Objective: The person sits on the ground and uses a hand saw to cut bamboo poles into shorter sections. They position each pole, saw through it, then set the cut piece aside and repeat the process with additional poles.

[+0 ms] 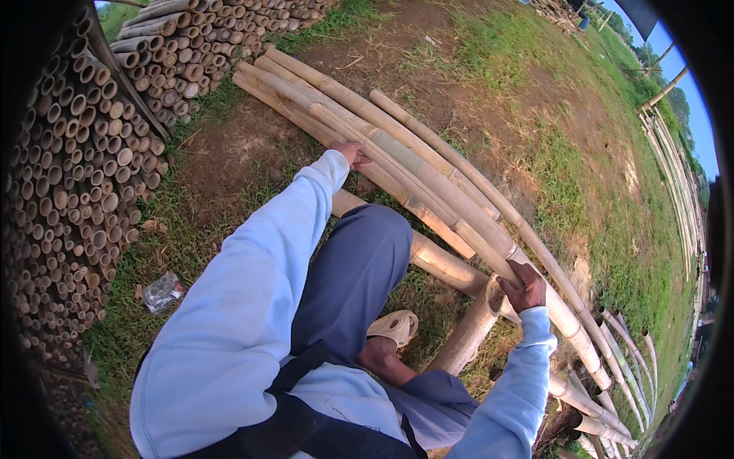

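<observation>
Closest to my remote view come the wearer's pale-blue long sleeves [229, 306] and a slate-blue trouser leg [352, 260], the knee bent near the bamboo, perhaps for a steadier stance; below it a cream, perforated shoe [394, 327] stands on the grass. The right hand [527, 288] has its fingers closed round the near end of a narrow, tan split-bamboo strip [475, 243], just beside the open mouth of a thick, pale bamboo stub [468, 333]; I judge that this grip stops the end slipping sideways. Farther along, the left hand [353, 155] rests at the strip's edge, fingers partly bent; I cannot tell how firmly they press; hands set so well apart probably control its length better.

The strip lies lengthwise beside a flat, orange-tan split piece [440, 227] and a thick, round, greenish-tan pole [445, 183]; a stout, tan cross-pole [443, 264] passes underneath, seemingly propping them off the ground; a slimmer brown pole [478, 180] runs just beyond. Off left I see a crumpled clear plastic wrapper [162, 293]; past it rises a tall stack of cut brown bamboo [84, 183], hollow ends facing me, presumably laid parallel to pack tightly; farthest right, long pale poles [673, 176] appear to lean on a support.
</observation>
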{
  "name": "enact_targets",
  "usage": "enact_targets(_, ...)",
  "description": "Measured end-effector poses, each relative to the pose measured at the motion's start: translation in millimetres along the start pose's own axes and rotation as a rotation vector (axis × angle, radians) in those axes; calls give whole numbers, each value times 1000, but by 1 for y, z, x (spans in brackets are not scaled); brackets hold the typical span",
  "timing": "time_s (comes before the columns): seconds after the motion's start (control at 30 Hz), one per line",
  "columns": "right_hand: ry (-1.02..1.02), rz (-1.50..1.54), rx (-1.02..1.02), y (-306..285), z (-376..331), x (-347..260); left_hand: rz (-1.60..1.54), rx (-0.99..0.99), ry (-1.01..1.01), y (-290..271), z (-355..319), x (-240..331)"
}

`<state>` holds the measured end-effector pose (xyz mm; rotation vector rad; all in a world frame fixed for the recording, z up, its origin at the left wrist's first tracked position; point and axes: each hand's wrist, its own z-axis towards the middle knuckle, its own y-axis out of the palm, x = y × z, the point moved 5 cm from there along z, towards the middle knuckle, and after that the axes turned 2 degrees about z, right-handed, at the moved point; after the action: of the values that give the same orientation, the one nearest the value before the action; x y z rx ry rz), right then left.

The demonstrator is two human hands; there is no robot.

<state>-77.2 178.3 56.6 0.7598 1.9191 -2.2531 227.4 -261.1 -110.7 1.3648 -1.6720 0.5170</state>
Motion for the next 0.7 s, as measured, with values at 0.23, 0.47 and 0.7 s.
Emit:
enact_targets(0.23, 50, -54, 11, -9, 5, 23, 45, -45, 3, 25, 7, 4)
enact_targets(0.47, 121, -74, 108, 21, 21, 62, 1137, -15, 421, 87, -40, 54)
enact_targets(0.7, 156, -233, 145, 35, 16, 65, 1592, -547, 946, 268, -132, 34)
